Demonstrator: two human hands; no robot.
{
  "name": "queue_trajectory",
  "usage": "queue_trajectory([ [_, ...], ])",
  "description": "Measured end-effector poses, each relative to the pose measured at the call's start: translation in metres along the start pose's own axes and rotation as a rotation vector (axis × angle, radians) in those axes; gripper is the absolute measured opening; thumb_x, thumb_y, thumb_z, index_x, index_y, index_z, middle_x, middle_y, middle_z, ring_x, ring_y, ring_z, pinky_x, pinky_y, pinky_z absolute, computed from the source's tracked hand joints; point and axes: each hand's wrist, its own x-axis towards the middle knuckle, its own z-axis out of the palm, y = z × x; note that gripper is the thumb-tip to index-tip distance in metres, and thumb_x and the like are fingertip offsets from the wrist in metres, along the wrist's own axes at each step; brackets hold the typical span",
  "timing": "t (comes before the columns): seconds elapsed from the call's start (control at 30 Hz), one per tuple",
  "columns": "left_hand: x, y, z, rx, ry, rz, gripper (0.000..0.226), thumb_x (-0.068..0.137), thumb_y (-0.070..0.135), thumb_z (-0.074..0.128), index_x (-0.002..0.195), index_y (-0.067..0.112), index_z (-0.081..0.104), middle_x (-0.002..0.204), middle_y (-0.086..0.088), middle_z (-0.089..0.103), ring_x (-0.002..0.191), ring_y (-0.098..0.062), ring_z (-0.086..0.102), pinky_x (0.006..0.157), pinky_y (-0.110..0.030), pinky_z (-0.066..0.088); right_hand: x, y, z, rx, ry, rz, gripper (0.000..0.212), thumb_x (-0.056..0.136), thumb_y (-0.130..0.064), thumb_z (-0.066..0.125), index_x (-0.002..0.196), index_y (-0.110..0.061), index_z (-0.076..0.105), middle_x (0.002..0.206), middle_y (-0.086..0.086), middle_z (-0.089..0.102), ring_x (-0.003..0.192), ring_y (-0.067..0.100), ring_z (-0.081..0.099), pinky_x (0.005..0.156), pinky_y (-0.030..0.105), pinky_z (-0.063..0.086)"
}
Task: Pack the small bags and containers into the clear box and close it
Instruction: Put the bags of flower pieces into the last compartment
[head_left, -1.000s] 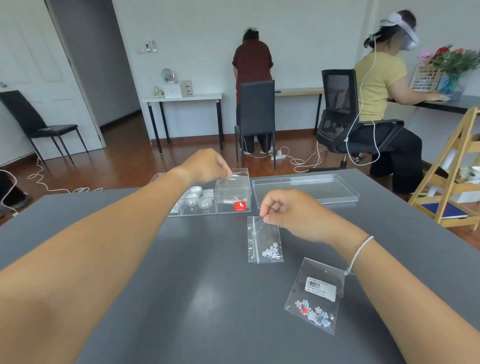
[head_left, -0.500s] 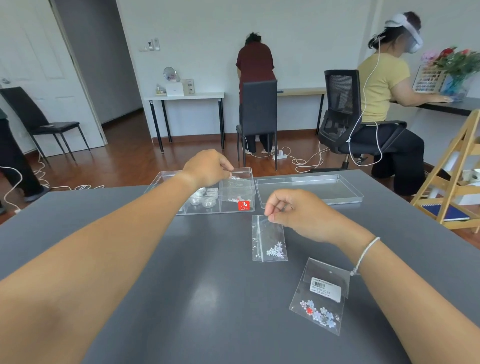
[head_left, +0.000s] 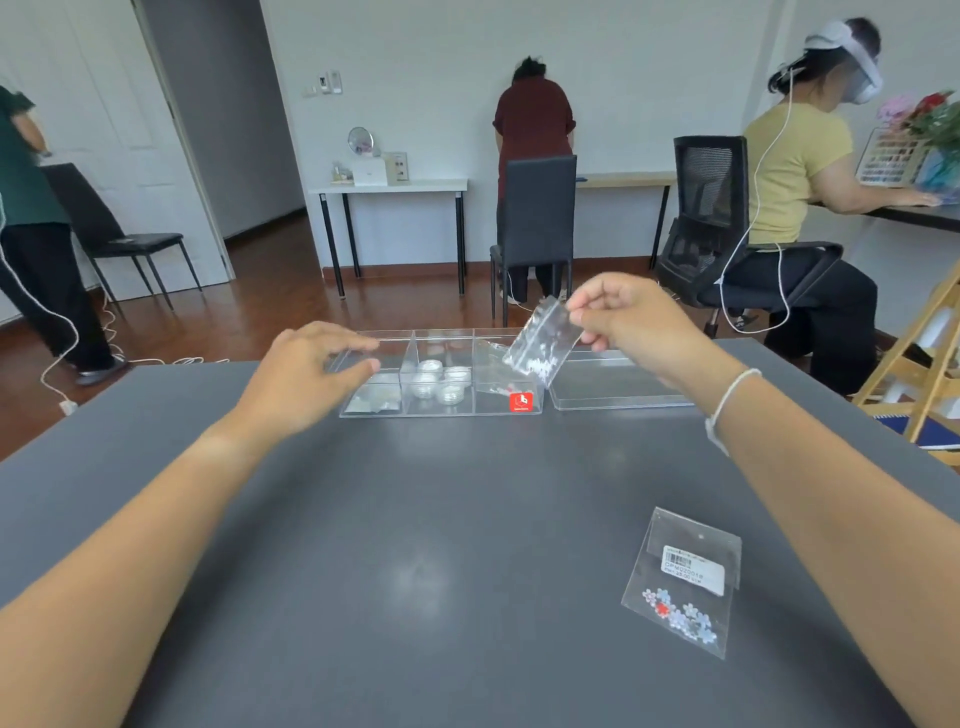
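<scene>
Wide stretch of bare grey desk in the middle, nothing between the two forearms. The clear box sits near the far edge, lid off, three compartments side by side; its clear lid lies flat just to the right, touching or almost touching the box wall.

Left hand hovers at the box's left end, fingers spread loosely and curled a little over the left compartment, gripping nothing. Flat pale packets lie in that compartment, small round clear containers fill the middle one, and a bag is already in the right one.

Right hand is raised above the box's right end, thumb and fingertips pinching the top of a small zip bag, which hangs tilted, its lower corner over the right compartment, white pieces showing inside.

Red square sticker with a white logo on the box's front; lettering too small to read. Near the right forearm, a second bag lies flat on the desk, white barcode label, flower pieces and one red inside; the print is blurred.
</scene>
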Motion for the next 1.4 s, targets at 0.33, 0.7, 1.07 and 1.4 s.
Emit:
queue_trajectory([
  [0.33,-0.015,-0.015,-0.004,-0.014,-0.035,-0.092,0.039,0.079,0.034,0.066,0.115,0.02,0.063,0.13,0.002,0.056,0.108,-0.011,0.048,0.093,-0.021,0.031,0.047,0.005,0.022,-0.143,0.032,0.02,0.015,0.086,-0.006,0.056,0.076,-0.018,0.058,0.07,-0.004,0.056,0.06,0.006,0.051,0.053,0.012,0.044],
  [0.7,-0.013,-0.023,-0.001,-0.075,0.005,-0.102,0.028,0.081,0.025,0.065,0.108,0.016,0.068,0.124,0.002,0.06,0.095,-0.007,0.05,0.088,-0.017,0.032,0.05,0.016,0.052,-0.415,-0.181,-0.021,0.011,0.082,-0.007,0.059,0.079,-0.015,0.065,0.076,-0.004,0.057,0.066,0.008,0.05,0.056,0.017,0.037],
  [1.07,-0.013,-0.028,0.0,-0.076,0.03,-0.105,0.022,0.083,0.023,0.063,0.104,0.018,0.069,0.122,0.004,0.061,0.089,-0.007,0.05,0.083,-0.018,0.033,0.039,0.023,0.055,-0.421,-0.145,-0.044,0.016,0.084,-0.009,0.059,0.093,-0.016,0.07,0.094,-0.002,0.061,0.088,0.014,0.054,0.076,0.023,0.036],
  [1.4,-0.014,-0.028,0.001,-0.105,0.04,-0.109,0.022,0.083,0.022,0.063,0.104,0.017,0.069,0.124,0.0,0.061,0.103,-0.005,0.05,0.091,-0.018,0.031,-0.026,0.023,0.02,-0.342,-0.132,-0.089,0.009,0.08,-0.014,0.064,0.081,-0.022,0.069,0.077,-0.014,0.06,0.055,-0.018,0.05,0.053,-0.004,0.033],
])
